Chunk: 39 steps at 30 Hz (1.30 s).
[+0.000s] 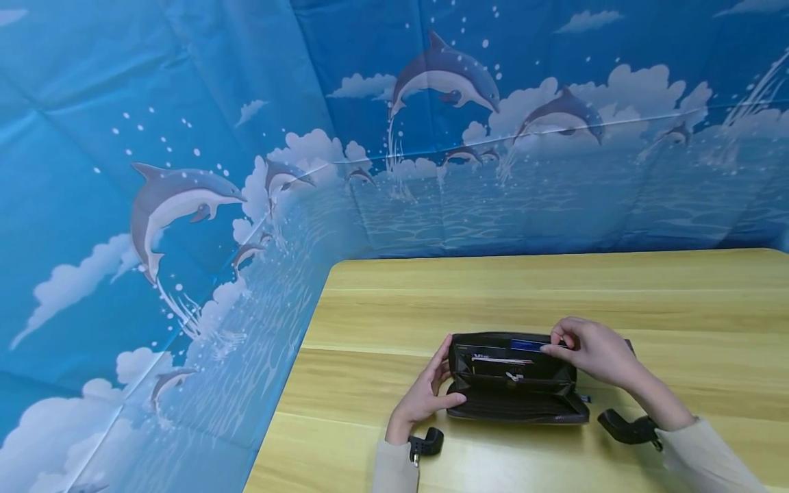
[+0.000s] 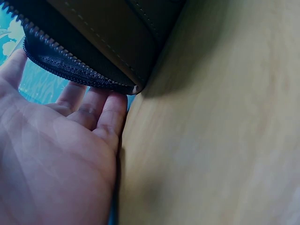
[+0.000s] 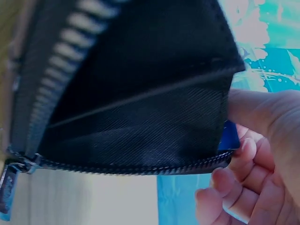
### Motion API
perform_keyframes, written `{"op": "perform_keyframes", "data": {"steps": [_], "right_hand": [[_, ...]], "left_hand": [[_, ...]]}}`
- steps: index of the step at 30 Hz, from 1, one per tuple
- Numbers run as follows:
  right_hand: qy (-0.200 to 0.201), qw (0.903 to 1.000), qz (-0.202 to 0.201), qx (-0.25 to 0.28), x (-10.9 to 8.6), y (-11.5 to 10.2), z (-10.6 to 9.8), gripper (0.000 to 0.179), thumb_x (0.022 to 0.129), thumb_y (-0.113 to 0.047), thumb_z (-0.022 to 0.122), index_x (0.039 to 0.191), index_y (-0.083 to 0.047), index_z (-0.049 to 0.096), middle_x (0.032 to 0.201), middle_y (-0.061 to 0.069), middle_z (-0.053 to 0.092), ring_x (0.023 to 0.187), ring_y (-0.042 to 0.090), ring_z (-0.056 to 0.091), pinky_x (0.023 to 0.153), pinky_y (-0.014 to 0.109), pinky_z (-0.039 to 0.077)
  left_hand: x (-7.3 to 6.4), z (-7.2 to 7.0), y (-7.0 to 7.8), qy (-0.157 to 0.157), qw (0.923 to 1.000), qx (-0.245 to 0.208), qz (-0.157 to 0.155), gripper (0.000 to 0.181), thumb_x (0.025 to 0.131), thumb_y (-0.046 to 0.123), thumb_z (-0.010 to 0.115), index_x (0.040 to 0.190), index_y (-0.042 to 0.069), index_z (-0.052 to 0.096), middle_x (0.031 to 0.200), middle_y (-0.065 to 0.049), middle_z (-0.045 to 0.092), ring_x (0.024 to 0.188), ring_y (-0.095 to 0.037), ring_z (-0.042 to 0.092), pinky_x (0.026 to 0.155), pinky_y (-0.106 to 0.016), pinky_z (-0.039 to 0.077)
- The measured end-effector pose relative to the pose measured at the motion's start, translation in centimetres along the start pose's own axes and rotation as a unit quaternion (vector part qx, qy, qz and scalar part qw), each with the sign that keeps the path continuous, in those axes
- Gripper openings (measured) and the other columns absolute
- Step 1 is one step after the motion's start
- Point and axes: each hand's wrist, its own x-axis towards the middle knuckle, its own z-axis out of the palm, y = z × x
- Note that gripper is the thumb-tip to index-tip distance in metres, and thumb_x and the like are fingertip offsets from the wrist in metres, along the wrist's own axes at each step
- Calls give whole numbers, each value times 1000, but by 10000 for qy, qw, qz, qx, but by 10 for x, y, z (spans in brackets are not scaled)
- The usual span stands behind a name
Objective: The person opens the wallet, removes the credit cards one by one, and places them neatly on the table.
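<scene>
A long black zip-around wallet (image 1: pixel 518 409) lies unzipped and spread wide on the table, its inner pockets facing up. My left hand (image 1: pixel 421 396) holds its left end, thumb on the near flap and fingers along the far side. In the left wrist view those fingers (image 2: pixel 110 115) touch the zipped edge. Over the far right part of the wallet, my right hand (image 1: pixel 599 352) pinches a blue card (image 1: pixel 525 345) between thumb and fingers. The card's lower part is hidden in the slot. From the right wrist view, a blue corner shows beside the thumb.
Further cards or papers (image 1: pixel 502 359) stick out of a middle pocket. A metal zipper pull (image 3: pixel 8 187) hangs at the wallet's right end. The wooden table (image 1: pixel 370 308) meets a blue dolphin-print sheet (image 1: pixel 296 274) at its back and left edges.
</scene>
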Motion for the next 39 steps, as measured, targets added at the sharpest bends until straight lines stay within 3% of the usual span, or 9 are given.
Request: {"op": "perform_keyframes", "data": {"steps": [12, 17, 23, 29, 33, 39], "right_hand": [[227, 9988, -162, 398, -5, 5, 8, 21, 88, -22, 69, 79, -20, 51, 66, -8, 37, 53, 5, 33, 46, 23, 28], [349, 9984, -104, 435, -6, 5, 11, 23, 85, -24, 73, 79, -21, 51, 66, -8, 37, 55, 6, 33, 47, 23, 27], [512, 9969, -216, 552, -9, 7, 13, 34, 71, -23, 84, 80, -20, 52, 68, -7, 37, 58, 5, 33, 47, 24, 26], [670, 9951, -323, 650, -9, 10, 17, 34, 70, -15, 84, 79, -21, 52, 69, -7, 38, 58, 5, 34, 47, 23, 28], [729, 9947, -263, 682, -10, 11, 19, 33, 70, -12, 84, 81, -20, 53, 69, -7, 38, 58, 5, 34, 47, 24, 28], [741, 9937, -48, 838, -11, 9, 21, 31, 72, -12, 83, 82, -18, 54, 69, -6, 39, 59, 7, 35, 48, 25, 29]], "left_hand": [[0, -1, 0, 20, 9998, -1, -189, 93, 87, 4, 67, 153, 11, 2, 149, -21, 22, 129, -40, 31, 109, -50, 23], [-1, -1, -1, 3, 9994, -16, -341, 94, 88, 8, 68, 154, 13, 2, 149, -19, 23, 130, -38, 32, 110, -47, 22], [-1, -5, -19, 22, 9996, -31, -279, 94, 87, 9, 69, 154, 17, 4, 149, -15, 25, 129, -36, 34, 110, -45, 23], [-2, -7, -33, 70, 9997, 16, -237, 94, 87, 11, 70, 154, 23, 4, 149, -10, 26, 130, -30, 36, 110, -41, 25], [-2, -6, -27, 48, 9996, -20, -265, 94, 87, 10, 70, 154, 20, 4, 149, -13, 25, 130, -32, 35, 110, -42, 24], [-1, -1, -6, 27, 9999, 33, -158, 92, 88, 10, 68, 153, 11, 3, 148, -20, 25, 128, -36, 35, 109, -46, 25]]}}
